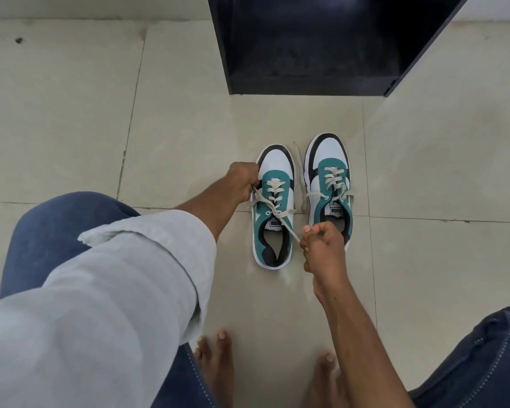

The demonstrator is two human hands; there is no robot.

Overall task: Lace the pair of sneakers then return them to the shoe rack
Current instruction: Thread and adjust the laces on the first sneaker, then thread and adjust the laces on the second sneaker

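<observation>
down on the tiled floor point(71, 128), two teal and white sneakers stand side by side, toes toward the dark rack point(306, 54). left sneaker point(274, 207) has its lace point(273, 212) pulled taut in both directions: left hand point(242, 181), beside the shoe's outer edge, is clenched on one end, and right hand point(323, 245), near the heel, pinches the other end. right sneaker point(330, 184) is laced, loose ends trailing on the floor. bare toes point(215, 348) show below.

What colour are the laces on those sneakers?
Cream, off-white laces, seen in the head view, against the teal and white sneakers.
</observation>
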